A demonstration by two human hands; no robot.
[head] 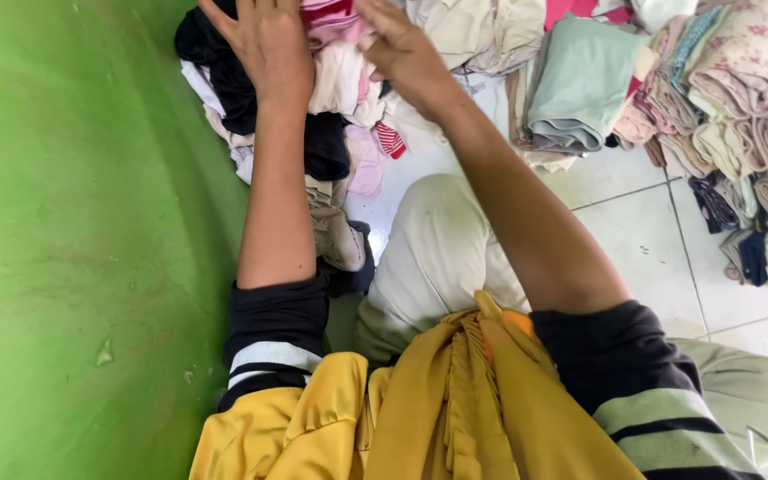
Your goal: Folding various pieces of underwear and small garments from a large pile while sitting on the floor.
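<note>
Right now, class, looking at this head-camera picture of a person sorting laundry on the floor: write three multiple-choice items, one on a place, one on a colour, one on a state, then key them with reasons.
1. Where does the stack of folded clothes lie?
A. On the tiled floor, to the person's right
B. Against the green wall
C. On the person's lap

2. What colour is the cloth draped at the person's chest?
A. Blue
B. Yellow
C. White

3. How are the hands placed?
A. Both resting on the knees
B. Both raised clear of everything
C. The left hand and right hand both on the loose clothes pile

Key: 1 A, folded rolls sit on white tiles at right. 2 B, it is plainly mustard yellow. 3 C, both hands touch the jumbled garments.
</note>
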